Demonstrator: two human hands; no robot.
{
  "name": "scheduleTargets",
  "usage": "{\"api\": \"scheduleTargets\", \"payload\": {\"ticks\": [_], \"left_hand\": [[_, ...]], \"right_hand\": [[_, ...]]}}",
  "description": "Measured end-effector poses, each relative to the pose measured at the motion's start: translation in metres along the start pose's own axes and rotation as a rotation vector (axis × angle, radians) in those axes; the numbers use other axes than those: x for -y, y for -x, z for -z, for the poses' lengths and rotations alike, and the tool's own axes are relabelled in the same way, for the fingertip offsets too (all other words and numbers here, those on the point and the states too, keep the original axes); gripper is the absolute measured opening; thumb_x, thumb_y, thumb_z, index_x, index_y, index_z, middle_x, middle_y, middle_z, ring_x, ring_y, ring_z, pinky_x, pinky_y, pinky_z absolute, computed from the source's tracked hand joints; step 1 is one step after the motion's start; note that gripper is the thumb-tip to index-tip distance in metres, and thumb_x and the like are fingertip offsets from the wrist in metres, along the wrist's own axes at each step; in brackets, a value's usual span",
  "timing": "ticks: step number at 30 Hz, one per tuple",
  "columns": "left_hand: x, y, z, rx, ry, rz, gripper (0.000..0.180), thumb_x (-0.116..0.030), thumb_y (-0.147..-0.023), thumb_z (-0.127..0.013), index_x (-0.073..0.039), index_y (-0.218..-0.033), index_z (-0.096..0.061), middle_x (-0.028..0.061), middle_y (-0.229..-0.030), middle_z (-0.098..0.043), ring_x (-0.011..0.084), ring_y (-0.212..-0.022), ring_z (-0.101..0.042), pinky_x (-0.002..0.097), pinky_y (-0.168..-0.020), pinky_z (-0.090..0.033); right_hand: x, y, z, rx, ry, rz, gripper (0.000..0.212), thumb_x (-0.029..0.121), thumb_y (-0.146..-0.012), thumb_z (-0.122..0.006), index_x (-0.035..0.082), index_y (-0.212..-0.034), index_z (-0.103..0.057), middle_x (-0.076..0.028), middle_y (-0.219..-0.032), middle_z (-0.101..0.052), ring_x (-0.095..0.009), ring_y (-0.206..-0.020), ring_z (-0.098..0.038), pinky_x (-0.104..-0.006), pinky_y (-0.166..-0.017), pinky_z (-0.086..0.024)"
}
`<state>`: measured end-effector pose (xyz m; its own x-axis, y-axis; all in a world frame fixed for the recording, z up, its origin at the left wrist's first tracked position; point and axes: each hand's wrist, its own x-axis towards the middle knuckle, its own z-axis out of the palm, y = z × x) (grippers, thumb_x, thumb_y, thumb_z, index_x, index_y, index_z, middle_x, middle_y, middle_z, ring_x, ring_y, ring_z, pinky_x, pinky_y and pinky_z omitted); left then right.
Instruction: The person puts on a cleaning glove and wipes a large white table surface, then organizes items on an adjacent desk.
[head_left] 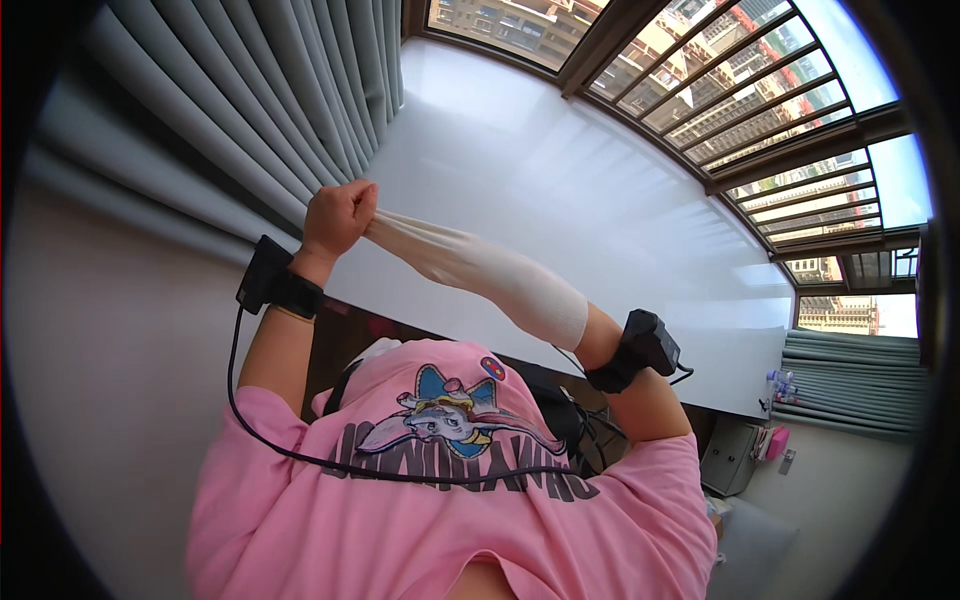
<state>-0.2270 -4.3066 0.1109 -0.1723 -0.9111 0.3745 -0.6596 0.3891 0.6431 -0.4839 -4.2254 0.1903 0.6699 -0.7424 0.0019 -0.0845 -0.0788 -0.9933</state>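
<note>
A long cream-white sock (470, 262) is stretched out in front of me, above the white tabletop (560, 160). My left hand (338, 215) is closed in a fist on its narrow, gathered end. From the other side my right arm enters the wide end, and the fabric covers my right hand entirely. Only the bare right wrist (598, 338) shows beyond the sock's edge, so the right fingers are hidden. Both wrists wear black strapped devices, the left device (268, 280) and the right device (645, 345), each with a cable.
Grey-green curtains (250, 100) hang close to my left hand. Barred windows (740, 100) border the table's far and right sides. A black cable (400, 475) crosses my pink shirt. Small bottles (782, 385) and a grey cabinet (730, 455) are at the far right.
</note>
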Motion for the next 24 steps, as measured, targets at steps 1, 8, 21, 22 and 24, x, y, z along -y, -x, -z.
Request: {"api": "scheduleTargets", "payload": {"ticks": [1, 8, 21, 22, 24], "left_hand": [[-0.003, 0.002, -0.006, -0.061, -0.069, -0.077, 0.036, -0.027, -0.092, -0.048, -0.002, -0.067, -0.054, 0.0182, -0.058, -0.053, 0.0385, -0.057, -0.054, 0.041, -0.047, -0.042], [-0.001, -0.008, 0.001, -0.205, -0.159, 0.099, 0.033, -0.027, -0.092, -0.049, -0.004, -0.071, -0.059, 0.0172, -0.061, -0.057, 0.039, -0.061, -0.057, 0.042, -0.053, -0.046], [0.041, -0.003, 0.013, -0.189, 0.027, 0.259, 0.036, -0.027, -0.094, -0.049, 0.002, -0.075, -0.057, 0.0139, -0.056, -0.052, 0.0254, -0.049, -0.046, 0.0342, -0.051, -0.04], [0.042, 0.0, 0.01, -0.183, 0.028, 0.256, 0.036, -0.027, -0.094, -0.049, 0.002, -0.075, -0.057, 0.0139, -0.056, -0.052, 0.0254, -0.049, -0.046, 0.0342, -0.051, -0.04], [0.041, 0.005, 0.004, -0.179, 0.074, 0.265, 0.036, -0.026, -0.094, -0.049, 0.003, -0.074, -0.056, 0.0125, -0.055, -0.05, 0.021, -0.049, -0.044, 0.0333, -0.05, -0.039]], "right_hand": [[0.0, 0.006, 0.003, -0.009, 0.004, -0.011, 0.043, 0.006, -0.093, -0.049, -0.004, -0.134, -0.04, -0.01, -0.132, -0.048, -0.016, -0.12, -0.042, -0.0258, -0.102, -0.031], [-0.01, 0.088, 0.033, 0.015, 0.02, -0.298, 0.045, 0.004, -0.092, -0.05, -0.002, -0.135, -0.04, -0.011, -0.134, -0.047, -0.018, -0.122, -0.042, -0.0266, -0.102, -0.032], [0.007, 0.078, 0.043, -0.593, 1.412, -0.056, 0.042, 0.017, -0.081, -0.066, 0.008, -0.05, -0.039, -0.004, -0.049, -0.039, -0.023, -0.042, -0.045, -0.0339, -0.04, -0.034], [0.009, 0.076, 0.042, -0.574, 1.416, -0.167, 0.042, 0.017, -0.082, -0.065, 0.008, -0.05, -0.039, -0.005, -0.05, -0.041, -0.024, -0.042, -0.045, -0.0342, -0.04, -0.034], [0.014, 0.073, 0.039, -0.55, 1.419, -0.161, 0.036, 0.016, -0.082, -0.063, 0.008, -0.054, -0.041, -0.005, -0.052, -0.043, -0.022, -0.044, -0.047, -0.0338, -0.041, -0.036]]}}
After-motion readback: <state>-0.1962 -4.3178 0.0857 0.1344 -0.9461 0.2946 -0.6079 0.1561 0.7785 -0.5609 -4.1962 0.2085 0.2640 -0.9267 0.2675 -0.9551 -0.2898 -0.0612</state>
